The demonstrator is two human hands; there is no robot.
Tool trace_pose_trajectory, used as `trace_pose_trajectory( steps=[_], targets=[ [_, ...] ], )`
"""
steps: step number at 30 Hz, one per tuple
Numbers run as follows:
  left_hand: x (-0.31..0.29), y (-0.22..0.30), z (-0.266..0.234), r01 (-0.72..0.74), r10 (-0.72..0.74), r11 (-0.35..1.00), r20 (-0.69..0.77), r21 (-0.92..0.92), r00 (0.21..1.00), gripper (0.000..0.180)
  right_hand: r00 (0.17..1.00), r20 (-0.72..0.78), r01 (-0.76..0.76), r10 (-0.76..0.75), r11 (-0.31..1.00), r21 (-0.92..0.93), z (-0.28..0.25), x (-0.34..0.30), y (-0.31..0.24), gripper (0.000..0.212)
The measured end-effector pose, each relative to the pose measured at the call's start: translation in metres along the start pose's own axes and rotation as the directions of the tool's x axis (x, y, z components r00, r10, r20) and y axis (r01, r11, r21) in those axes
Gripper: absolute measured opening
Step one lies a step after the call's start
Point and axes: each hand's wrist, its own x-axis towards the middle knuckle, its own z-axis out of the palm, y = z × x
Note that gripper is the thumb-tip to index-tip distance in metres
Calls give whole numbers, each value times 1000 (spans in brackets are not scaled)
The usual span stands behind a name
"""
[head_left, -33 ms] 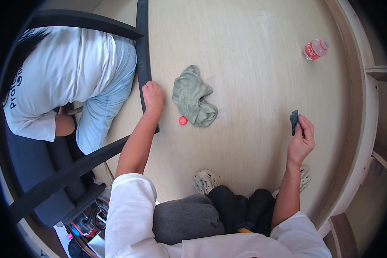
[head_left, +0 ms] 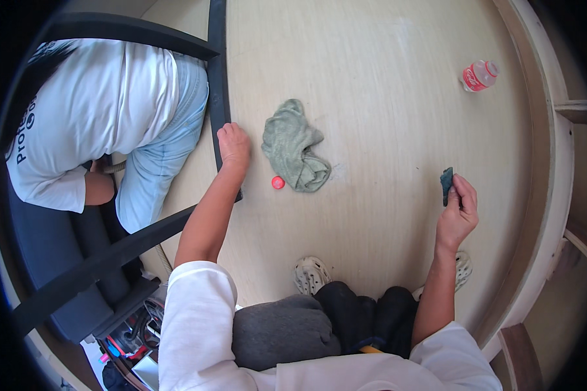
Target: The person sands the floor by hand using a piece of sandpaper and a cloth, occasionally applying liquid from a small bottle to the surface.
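Note:
My left hand (head_left: 234,146) rests at the black frame rail (head_left: 219,98), its fingers curled over the edge nearest me. Held between the thumb and fingers of my right hand (head_left: 460,212) is a small dark green scrap (head_left: 446,185), upright and apart from the floor; its material is hard to make out. A crumpled grey-green cloth (head_left: 292,146) lies on the pale wood floor to the right of my left hand. Beside the cloth's lower left edge sits a red bottle cap (head_left: 278,182).
An uncapped-looking clear plastic bottle with a red label (head_left: 479,76) is at the far right. Beyond the black frame, a person in a white shirt (head_left: 120,98) bends over a dark seat (head_left: 65,274). A curved wooden rim (head_left: 546,150) bounds the right. My shoes (head_left: 312,275) are below.

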Motion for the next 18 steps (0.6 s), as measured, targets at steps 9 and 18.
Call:
trace_pose_trajectory(
  steps=[9,18],
  targets=[
    [9,-8,-15,-188,186,982,58,32,981,16,1000,-12,18,-18,1000,-2,-6,-1,1,19],
    [6,-12,-5,-339,269,936,-427,-95,863,9,1000,11,16,-16,999,31,-2,-6,-7,19]
  ],
)
